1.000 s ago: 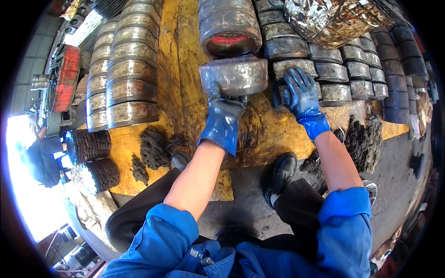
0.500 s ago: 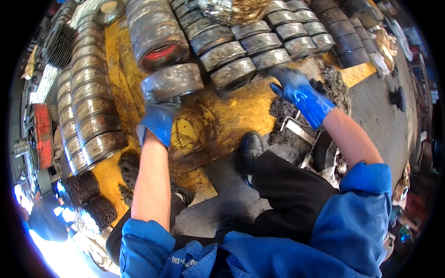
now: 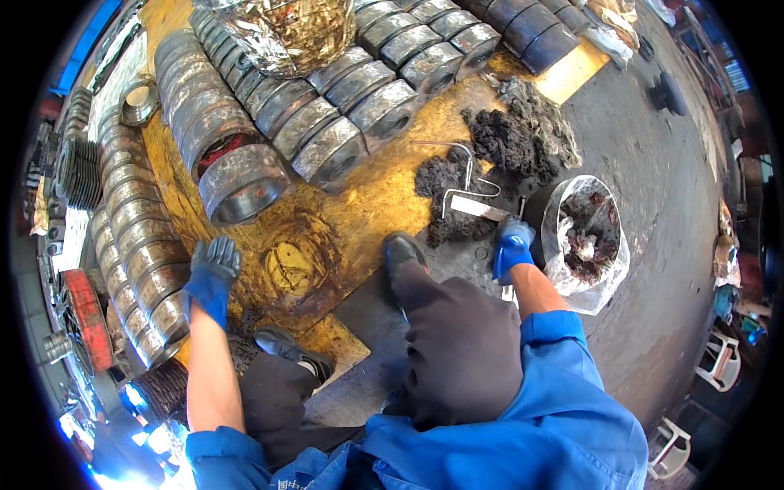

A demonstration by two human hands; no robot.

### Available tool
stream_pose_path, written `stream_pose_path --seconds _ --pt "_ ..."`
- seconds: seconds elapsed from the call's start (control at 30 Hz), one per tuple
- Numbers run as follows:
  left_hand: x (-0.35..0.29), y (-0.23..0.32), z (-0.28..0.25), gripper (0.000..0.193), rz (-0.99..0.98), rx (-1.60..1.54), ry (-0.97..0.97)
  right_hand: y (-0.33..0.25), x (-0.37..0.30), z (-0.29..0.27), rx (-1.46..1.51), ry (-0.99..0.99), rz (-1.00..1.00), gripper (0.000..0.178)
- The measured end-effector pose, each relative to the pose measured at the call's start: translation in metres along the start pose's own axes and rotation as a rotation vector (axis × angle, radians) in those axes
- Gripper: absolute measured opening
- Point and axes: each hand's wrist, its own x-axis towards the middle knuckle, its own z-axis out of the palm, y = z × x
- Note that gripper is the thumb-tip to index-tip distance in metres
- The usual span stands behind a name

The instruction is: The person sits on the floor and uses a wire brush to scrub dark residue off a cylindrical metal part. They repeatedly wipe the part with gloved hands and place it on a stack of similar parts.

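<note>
My left hand (image 3: 214,273), in a blue rubber glove with a darkened palm, is held open with nothing in it. It is between a long row of metal rings (image 3: 159,261) and a wide, grey metal ring (image 3: 238,184), and touches neither. That wide ring lies on its side at the near end of a thick row, with red showing just behind it. My right hand (image 3: 514,245), gloved the same way, is closed low beside a bent-wire tool with a flat pale bar (image 3: 478,208). A pale end shows below the fingers; what they grip is mostly hidden.
Clumps of dark, greasy waste (image 3: 506,139) lie around the wire tool. A bin lined with clear plastic (image 3: 600,282) stands right of my right hand. Several rows of metal rings (image 3: 327,151) cover the yellow, stained floor plate (image 3: 359,216). A bagged bundle (image 3: 286,33) sits on them.
My left hand has let go of the wide metal ring and drawn back toward me. My right hand has come down and closed beside the bin. The view has shifted right.
</note>
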Motion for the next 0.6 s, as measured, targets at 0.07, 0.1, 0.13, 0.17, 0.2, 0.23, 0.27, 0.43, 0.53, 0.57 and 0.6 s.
stream_pose_path --seconds 0.07,0.1,0.13,0.17,0.2,0.23,0.27,0.43,0.53,0.57,0.6 --pt "-0.03 0.015 -0.017 0.052 0.054 -0.031 0.012 0.004 -0.012 -0.009 0.172 -0.077 0.142 0.035" --pt "-0.036 0.024 -0.026 0.053 -0.069 -0.734 -0.04 0.004 -0.012 -0.019 0.182 -0.053 0.112 0.036" --pt "-0.036 0.038 -0.038 0.054 -0.203 -1.432 -0.092 0.003 -0.013 -0.027 0.192 -0.033 0.085 0.037" --pt "-0.044 0.046 -0.045 0.054 -0.258 -1.595 -0.099 -0.005 -0.021 -0.031 0.177 0.02 0.03 0.038" --pt "-0.052 0.056 -0.047 0.054 -0.161 -1.4 -0.118 -0.013 -0.028 -0.037 0.162 0.074 -0.026 0.041" --pt "-0.064 0.066 -0.05 0.054 0.021 -0.808 -0.085 -0.032 -0.043 -0.043 0.168 0.105 -0.111 0.05" --pt "-0.078 0.071 -0.05 0.054 0.181 -0.218 -0.007 -0.05 -0.053 -0.051 0.239 -0.026 -0.068 0.06" --pt "-0.109 0.072 -0.072 0.056 0.256 0.004 0.095 -0.121 -0.083 -0.042 0.335 -0.079 0.117 0.098" --pt "-0.105 0.063 -0.108 0.047 0.162 -0.027 -0.004 -0.134 -0.056 -0.002 0.275 0.063 0.218 0.059" --pt "-0.1 0.067 -0.125 0.044 0.126 -0.032 -0.047 -0.133 -0.046 0.01 0.189 0.18 0.191 0.033" --pt "-0.106 0.04 -0.095 0.044 0.108 -0.094 0.069 -0.108 -0.031 0.022 0.201 0.178 0.157 0.028"
